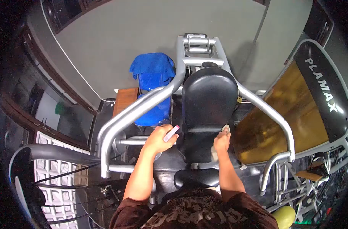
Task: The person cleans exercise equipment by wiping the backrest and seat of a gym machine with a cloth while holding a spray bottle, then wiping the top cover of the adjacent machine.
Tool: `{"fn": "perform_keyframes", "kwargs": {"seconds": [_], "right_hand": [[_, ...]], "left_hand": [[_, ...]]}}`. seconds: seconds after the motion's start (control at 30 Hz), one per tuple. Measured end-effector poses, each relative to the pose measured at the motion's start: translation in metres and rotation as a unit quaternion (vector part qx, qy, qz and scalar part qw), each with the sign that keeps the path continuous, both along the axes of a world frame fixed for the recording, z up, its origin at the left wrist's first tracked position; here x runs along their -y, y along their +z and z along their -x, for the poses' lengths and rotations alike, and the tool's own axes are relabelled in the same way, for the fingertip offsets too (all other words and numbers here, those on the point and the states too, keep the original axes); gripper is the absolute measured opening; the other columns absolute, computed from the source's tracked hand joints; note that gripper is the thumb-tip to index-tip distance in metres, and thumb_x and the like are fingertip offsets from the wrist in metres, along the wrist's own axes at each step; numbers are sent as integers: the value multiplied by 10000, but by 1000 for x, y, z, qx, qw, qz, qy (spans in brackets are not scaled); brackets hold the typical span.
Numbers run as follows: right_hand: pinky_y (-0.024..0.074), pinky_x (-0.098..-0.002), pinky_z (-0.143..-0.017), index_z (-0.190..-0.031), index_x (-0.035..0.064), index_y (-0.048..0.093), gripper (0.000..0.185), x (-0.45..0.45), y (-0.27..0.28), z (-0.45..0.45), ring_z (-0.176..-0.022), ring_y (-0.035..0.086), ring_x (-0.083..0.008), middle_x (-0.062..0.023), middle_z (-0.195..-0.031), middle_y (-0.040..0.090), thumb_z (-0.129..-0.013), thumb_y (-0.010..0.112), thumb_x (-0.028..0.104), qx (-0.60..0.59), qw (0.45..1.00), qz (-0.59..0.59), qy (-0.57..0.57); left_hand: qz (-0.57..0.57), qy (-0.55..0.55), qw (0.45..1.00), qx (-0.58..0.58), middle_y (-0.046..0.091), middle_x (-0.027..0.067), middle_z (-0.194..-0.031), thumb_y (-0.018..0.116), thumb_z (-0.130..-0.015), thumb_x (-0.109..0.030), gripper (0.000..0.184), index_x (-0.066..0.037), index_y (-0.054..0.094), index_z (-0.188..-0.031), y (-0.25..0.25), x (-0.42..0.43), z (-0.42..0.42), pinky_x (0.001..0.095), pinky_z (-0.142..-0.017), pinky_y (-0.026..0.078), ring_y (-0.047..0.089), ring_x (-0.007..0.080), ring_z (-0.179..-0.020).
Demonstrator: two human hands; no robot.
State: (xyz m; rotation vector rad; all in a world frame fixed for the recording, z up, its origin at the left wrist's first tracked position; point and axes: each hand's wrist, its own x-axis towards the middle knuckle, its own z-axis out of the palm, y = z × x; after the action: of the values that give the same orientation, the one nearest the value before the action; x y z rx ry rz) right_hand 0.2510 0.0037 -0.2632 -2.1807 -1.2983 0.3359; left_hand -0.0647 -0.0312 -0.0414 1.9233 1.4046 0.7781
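My left hand [158, 140] is closed around what looks like a spray bottle, its pale head [170, 134] with a pink tip pointing up and right. Most of the bottle is hidden by my fingers. Holding a beige cloth [214, 153], my right hand [221, 142] is at the right edge of the black padded seat [200, 147]. Behind the seat rises a black backrest [210, 99], part of a gym machine with a silver tube frame [137, 108]. Whether the cloth presses on the seat, I cannot tell.
A blue chair [153, 112] with a blue towel [153, 65] over its back stands left of the backrest. At right is a tall panel marked PLAMAX [288, 110]. Silver handle bars [273, 162] curve around both sides. A grey wall [151, 30] lies behind.
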Motion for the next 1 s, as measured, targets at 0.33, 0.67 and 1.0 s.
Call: {"fn": "perform_keyframes", "kwargs": {"seconds": [0.33,0.67,1.0], "right_hand": [[576,-531,-892,-1532,177,455,593,18,63,104,-1083,648,-433,-190,-1297,523,-946,529,138,80,962,97,243],[569,-513,-853,-1494,231,497,583,36,55,-21,-1093,585,-381,-112,-1203,548,-929,556,102,168,961,54,214],[548,-533,-927,-1510,184,490,571,9,61,91,-1073,646,-402,-172,-1303,536,-940,526,165,95,956,97,259]], "left_hand": [[1,-3,1000,11,672,215,-838,738,-821,-202,224,7,664,-853,-3,10,2,475,-722,510,673,427,-804],[-26,-52,998,-11,665,202,-794,739,-840,-193,206,-9,647,-841,-7,15,2,450,-691,511,668,402,-745],[2,-45,999,-13,655,213,-790,730,-828,-201,227,2,629,-826,-1,10,-1,473,-680,500,662,427,-761]]}}
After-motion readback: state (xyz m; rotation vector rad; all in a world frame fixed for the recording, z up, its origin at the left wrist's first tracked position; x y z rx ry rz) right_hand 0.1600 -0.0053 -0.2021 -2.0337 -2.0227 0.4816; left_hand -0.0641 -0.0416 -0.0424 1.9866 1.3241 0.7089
